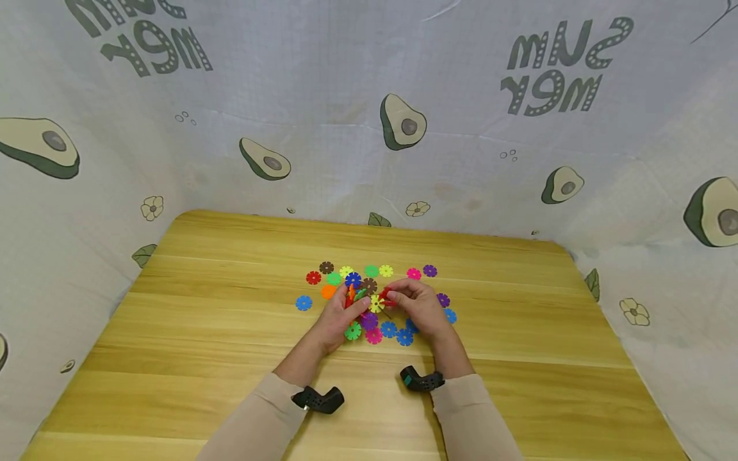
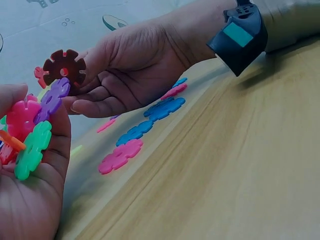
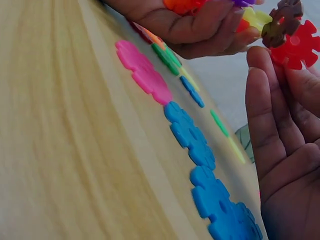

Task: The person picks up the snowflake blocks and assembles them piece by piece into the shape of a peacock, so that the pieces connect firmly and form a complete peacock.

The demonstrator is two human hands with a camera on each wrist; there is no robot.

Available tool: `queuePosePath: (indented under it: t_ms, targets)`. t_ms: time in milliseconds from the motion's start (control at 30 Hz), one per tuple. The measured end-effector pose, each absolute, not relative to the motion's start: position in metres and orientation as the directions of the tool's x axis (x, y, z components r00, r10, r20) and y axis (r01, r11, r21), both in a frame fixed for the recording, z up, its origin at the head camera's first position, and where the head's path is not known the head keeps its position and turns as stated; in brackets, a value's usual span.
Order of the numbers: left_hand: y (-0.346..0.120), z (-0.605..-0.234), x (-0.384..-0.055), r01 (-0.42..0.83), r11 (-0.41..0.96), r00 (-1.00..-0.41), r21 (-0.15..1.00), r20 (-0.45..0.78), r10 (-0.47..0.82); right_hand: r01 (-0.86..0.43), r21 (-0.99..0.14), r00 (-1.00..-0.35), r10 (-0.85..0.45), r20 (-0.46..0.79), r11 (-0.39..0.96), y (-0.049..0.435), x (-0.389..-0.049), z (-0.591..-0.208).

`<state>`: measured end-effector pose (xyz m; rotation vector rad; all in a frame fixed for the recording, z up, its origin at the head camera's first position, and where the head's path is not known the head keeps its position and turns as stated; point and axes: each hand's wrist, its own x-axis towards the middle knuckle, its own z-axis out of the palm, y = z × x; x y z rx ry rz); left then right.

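Holding disc cluster (image 2: 40,135) w/ L hand (image 1: 336,318) and pinching red disc (image 3: 302,48) w/ R hand (image 1: 423,308), could poss. detach brown disc (image 3: 274,31) by pushing too crooked.

On the yellow-brown wood-grain table (image 1: 230,365), a flat blue notched plastic disc (image 1: 303,303) lies left of the left hand (image 1: 337,320); a flat purple notched plastic disc (image 1: 430,271) lies behind the right hand (image 1: 423,310); joined multicoloured plastic discs (image 2: 24,115) sit between the hands.

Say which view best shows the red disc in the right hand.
The right wrist view: the red disc shows its face and notches. The head view shows it tiny; the left wrist view, slivers behind the brown disc.
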<state>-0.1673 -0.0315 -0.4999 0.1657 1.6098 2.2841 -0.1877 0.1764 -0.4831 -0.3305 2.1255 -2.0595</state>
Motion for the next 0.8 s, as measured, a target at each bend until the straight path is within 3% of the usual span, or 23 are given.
queuePosePath:
  t_ms: [333, 500, 667, 800]
  targets:
    - [-0.029, -0.499, -0.166, -0.145, -0.341, -0.945, 0.929, -0.028, 0.325, -0.05, -0.999, -0.963, -0.265, 0.043, 0.018, 0.177, -0.187, -0.482]
    - [-0.029, -0.502, -0.165, -0.092, -0.379, -0.948, 0.921, 0.035, 0.315, -0.049, -0.998, -0.984, -0.173, 0.041, 0.043, 0.19, -0.189, -0.479]
    - [-0.027, -0.501, -0.166, -0.158, -0.397, -0.96, 0.904, -0.046, 0.277, -0.018, -0.964, -1.0, -0.015, 0.014, 0.265, 0.221, -0.19, -0.475]
    - [-0.026, -0.498, -0.168, -0.223, -0.416, -0.961, 0.881, -0.127, 0.246, 0.076, -0.873, -0.996, 0.074, -0.046, 0.483, 0.244, -0.188, -0.469]
